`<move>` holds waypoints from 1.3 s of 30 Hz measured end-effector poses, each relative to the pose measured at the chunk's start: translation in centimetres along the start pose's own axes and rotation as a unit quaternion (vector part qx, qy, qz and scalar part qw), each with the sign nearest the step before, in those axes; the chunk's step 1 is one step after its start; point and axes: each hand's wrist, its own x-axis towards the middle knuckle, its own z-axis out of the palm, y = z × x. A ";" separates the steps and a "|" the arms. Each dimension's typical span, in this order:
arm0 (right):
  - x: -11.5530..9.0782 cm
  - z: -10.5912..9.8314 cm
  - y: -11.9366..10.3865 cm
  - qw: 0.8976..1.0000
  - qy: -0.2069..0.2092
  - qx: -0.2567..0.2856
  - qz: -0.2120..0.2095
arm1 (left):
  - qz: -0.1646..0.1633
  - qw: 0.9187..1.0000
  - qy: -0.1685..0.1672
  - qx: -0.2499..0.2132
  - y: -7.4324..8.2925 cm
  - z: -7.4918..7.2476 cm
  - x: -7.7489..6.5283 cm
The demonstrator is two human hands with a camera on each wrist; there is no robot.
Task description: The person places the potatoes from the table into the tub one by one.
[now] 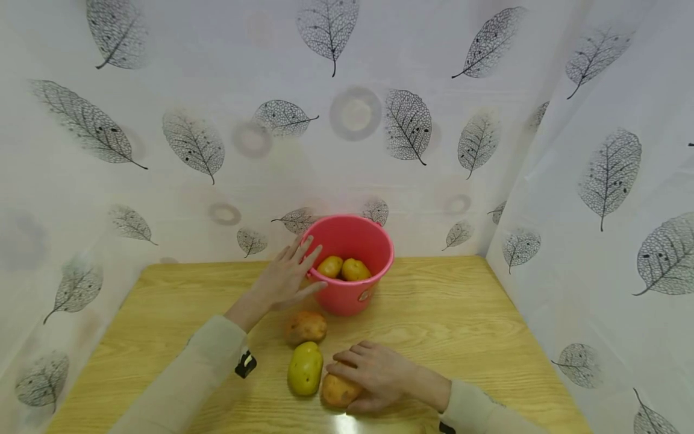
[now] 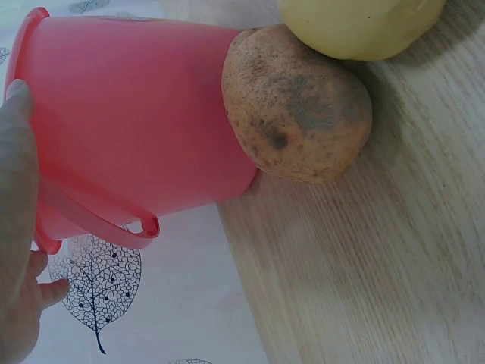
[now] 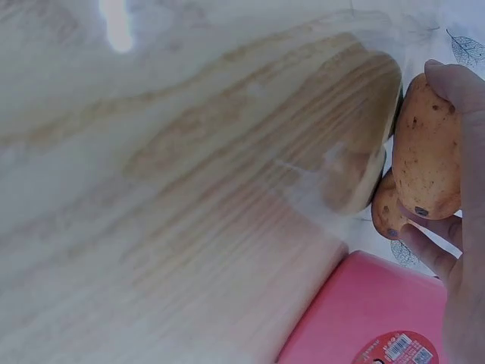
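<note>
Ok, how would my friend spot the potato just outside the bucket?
On the table, find the pink bucket. The potato lies just in front. It's brown, unlike the yellow one, and no hand holds it, unlike the brown one the right hand grips.

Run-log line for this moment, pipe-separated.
left hand: at pink bucket rim | right hand: grips potato | in bucket: two potatoes | on table: brown potato, yellow item

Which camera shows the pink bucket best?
The head view: it shows the pink bucket nearly whole, with two potatoes inside. The left wrist view shows its side and handle; the right wrist view catches only part, with a round label.
</note>
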 end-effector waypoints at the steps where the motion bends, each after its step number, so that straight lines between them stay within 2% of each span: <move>1: 0.0 -0.1 0.1 1.000 -0.002 -0.002 0.000 | 0.000 1.000 0.000 0.000 0.0 0.0 0.0; 8: -0.4 -1.5 0.4 1.000 -0.024 -0.009 -0.002 | 0.000 1.000 0.002 -0.007 0.0 0.0 0.0; 14: -0.9 -2.7 0.6 1.000 -0.017 -0.018 -0.005 | -0.004 1.000 -0.002 -0.009 0.1 0.0 0.0; 24: -1.2 -4.9 2.1 0.998 0.047 -0.049 -0.002 | -0.004 1.000 -0.004 -0.007 0.1 0.0 -0.1; 29: -1.2 -6.1 3.2 0.996 0.076 -0.045 0.001 | 0.000 1.000 0.000 -0.010 0.1 -0.1 -0.1; 39: -1.1 -8.2 5.2 0.989 0.136 -0.062 0.008 | -0.003 1.000 -0.001 -0.016 0.2 -0.2 -0.1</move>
